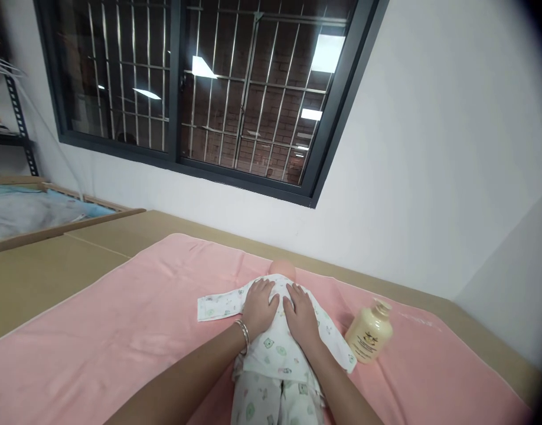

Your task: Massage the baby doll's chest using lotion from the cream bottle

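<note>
Two bare hands, left hand (259,304) and right hand (303,313), palm down on the chest of a probable baby doll (278,336), lower middle of the frame. Fingers loosely spread, small gap between the thumbs, no grip on anything, just flat on the printed shirt (271,357). Matching pants (252,404) running off the bottom edge, round head (282,268) at the far end.

Handling-wise, guessing fairly light, with soft, thin cloth likely to bunch or slide. Can't tell how stiff or fragile underneath. Would hold both sides of the trunk, or support head and bottom from below, rather than tug on those flat-looking sleeves (220,306).

Around it: pink blanket (165,283) underneath, prone to rumpling with any dragging. Pale yellow bottle (371,330) right of center, just beside a sleeve end, so probably easy to knock. Silver bracelet (243,335) at the left wrist, possible snag on fabric. Barred window (248,88) up top, wooden-edged box (111,218) at far left, both well apart from the doll.
</note>
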{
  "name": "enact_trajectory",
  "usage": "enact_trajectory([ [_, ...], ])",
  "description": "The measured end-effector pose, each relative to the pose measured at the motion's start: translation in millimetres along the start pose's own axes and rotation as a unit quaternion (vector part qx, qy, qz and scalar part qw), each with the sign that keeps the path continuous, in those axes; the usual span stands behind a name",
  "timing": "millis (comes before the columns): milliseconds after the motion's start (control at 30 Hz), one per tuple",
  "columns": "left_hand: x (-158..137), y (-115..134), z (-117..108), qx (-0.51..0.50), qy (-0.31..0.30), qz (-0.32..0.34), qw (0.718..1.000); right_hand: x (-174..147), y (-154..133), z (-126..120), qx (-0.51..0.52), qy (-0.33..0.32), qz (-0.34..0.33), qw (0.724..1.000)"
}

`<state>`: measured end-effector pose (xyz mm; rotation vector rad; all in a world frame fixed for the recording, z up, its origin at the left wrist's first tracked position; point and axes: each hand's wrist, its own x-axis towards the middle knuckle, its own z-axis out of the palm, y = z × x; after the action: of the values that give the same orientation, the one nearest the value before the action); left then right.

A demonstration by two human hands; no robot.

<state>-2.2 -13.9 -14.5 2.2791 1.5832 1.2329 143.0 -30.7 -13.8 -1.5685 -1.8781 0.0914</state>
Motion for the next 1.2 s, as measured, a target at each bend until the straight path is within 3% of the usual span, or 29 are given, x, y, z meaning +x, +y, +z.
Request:
enact_trajectory([
  [633,1,-3,1,0.003,0.013,0.016,1.000,0,-2,-1,-0.009,0.007,-0.003,1.000],
  [900,2,4,-6,0.054,-0.009,0.041,0.998,3,1,-8,-0.059,-0.054,-0.030,0.996],
  [1067,2,19,-15,0.059,-0.026,-0.003,0.998,-4,-19,-23,-0.101,-0.059,-0.038,0.992],
  [1200,-2,27,-17,0.043,-0.023,0.004,0.999,-12,-41,-42,-0.123,-0.066,-0.036,0.990],
])
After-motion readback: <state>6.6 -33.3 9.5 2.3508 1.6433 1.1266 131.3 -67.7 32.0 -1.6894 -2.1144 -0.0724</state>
